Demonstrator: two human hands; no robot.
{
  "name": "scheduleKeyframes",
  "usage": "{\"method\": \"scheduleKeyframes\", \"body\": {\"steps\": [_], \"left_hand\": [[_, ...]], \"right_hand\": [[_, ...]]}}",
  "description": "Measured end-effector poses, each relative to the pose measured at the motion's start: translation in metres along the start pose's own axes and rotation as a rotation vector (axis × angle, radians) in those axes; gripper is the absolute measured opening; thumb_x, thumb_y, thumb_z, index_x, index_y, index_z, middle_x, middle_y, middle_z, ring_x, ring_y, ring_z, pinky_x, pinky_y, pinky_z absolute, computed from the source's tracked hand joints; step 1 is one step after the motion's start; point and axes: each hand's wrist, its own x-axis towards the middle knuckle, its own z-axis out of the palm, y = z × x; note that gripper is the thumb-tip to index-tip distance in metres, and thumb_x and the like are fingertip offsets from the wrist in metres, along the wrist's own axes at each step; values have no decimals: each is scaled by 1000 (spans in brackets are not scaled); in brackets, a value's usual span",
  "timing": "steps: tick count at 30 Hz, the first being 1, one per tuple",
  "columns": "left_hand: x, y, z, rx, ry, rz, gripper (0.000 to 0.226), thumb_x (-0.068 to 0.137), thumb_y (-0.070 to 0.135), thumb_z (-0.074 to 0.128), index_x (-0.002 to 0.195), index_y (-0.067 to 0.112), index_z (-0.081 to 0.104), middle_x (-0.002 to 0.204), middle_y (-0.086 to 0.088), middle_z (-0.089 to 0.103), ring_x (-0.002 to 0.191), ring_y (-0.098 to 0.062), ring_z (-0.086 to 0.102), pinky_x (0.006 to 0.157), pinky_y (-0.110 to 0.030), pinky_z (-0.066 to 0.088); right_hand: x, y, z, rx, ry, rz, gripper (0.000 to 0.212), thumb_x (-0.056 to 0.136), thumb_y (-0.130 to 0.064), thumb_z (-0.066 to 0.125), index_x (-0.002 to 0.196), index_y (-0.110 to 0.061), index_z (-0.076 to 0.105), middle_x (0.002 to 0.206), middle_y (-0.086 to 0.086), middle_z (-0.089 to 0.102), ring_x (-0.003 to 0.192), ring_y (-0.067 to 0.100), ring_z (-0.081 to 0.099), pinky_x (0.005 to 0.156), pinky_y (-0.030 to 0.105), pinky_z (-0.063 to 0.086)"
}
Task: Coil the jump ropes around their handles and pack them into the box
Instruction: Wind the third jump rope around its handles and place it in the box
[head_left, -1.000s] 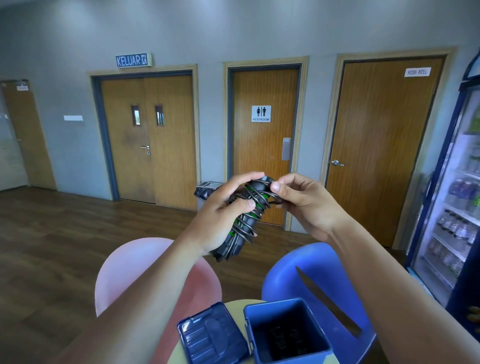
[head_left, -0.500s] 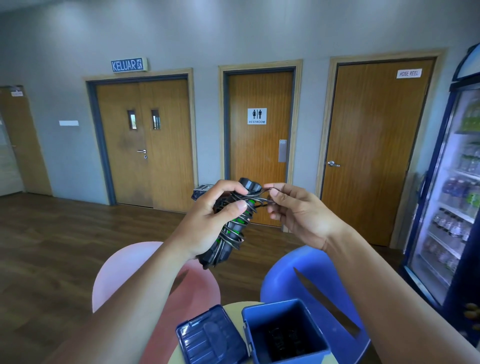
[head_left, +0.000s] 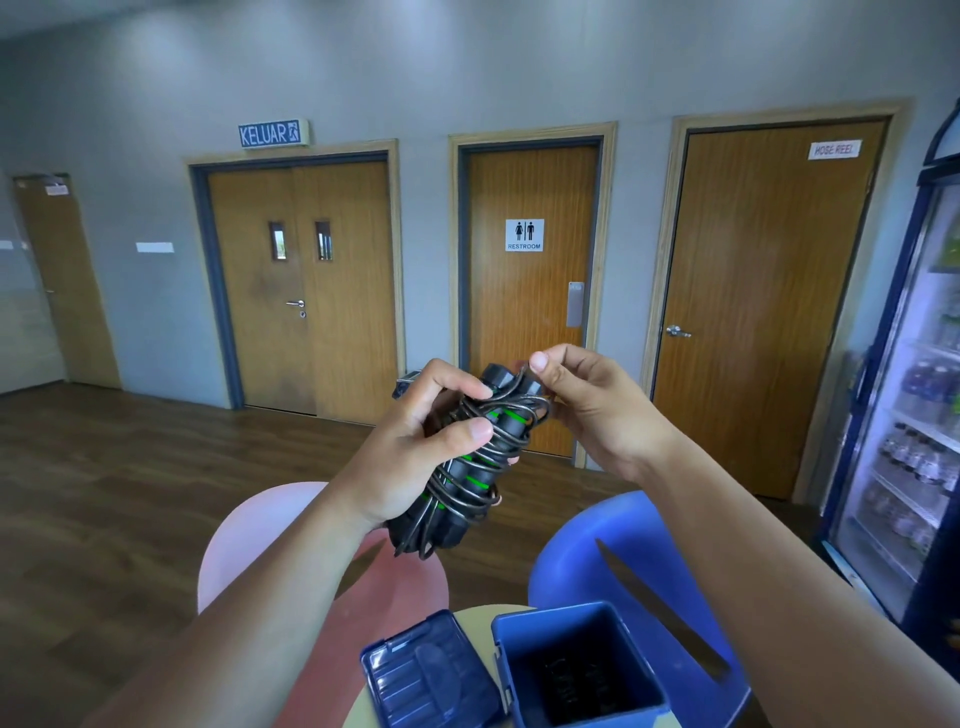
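A jump rope (head_left: 470, 467) with black handles and green rings is held up at chest height, its dark cord coiled round both handles. My left hand (head_left: 415, 447) grips the bundle round its middle, thumb across the coils. My right hand (head_left: 587, 405) pinches the loose end of the cord at the top of the handles. Below stands the open blue box (head_left: 571, 670) on a small round table (head_left: 478, 618), with dark coiled rope inside. Its dark blue lid (head_left: 426, 675) lies to the left of the box.
A pink chair (head_left: 270, 530) and a blue chair (head_left: 623, 551) stand behind the table. A drinks fridge (head_left: 904, 415) fills the right edge. Wooden doors line the far wall across a wooden floor.
My right hand has lifted the cord end from beside the handles up over their top. The bundle stays in my left hand, a little more upright.
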Motion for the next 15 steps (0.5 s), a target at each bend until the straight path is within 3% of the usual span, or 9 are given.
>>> {"method": "scheduleKeyframes", "body": {"steps": [4,7,11,15], "left_hand": [[-1,7,2,-65,28,13,20,82,21,70,99,29,62,118,-42,48,89,-54,65,64,-60,57],[-3,10,1,-59,56,21,20,82,22,69,98,31,64,117,-42,49,84,-51,66,61,-56,58],[-7,9,-1,13,89,52,21,82,25,69,100,32,64,116,-31,56,90,-60,63,63,-57,59],[-8,10,0,-79,82,54,20,82,20,68,100,29,65,118,-32,54,87,-57,63,61,-57,58]], "right_hand": [[2,3,9,245,18,23,20,85,-24,65,74,-14,52,78,7,61,65,12,51,57,23,35],[5,1,13,233,45,103,22,84,-24,66,71,-15,51,69,3,50,57,9,41,48,18,33],[6,2,13,234,47,240,29,99,-13,53,71,-16,51,59,-5,52,50,5,39,46,17,30],[11,8,16,289,4,322,28,100,-10,51,74,-18,53,65,-2,44,46,5,36,44,18,30]]}}
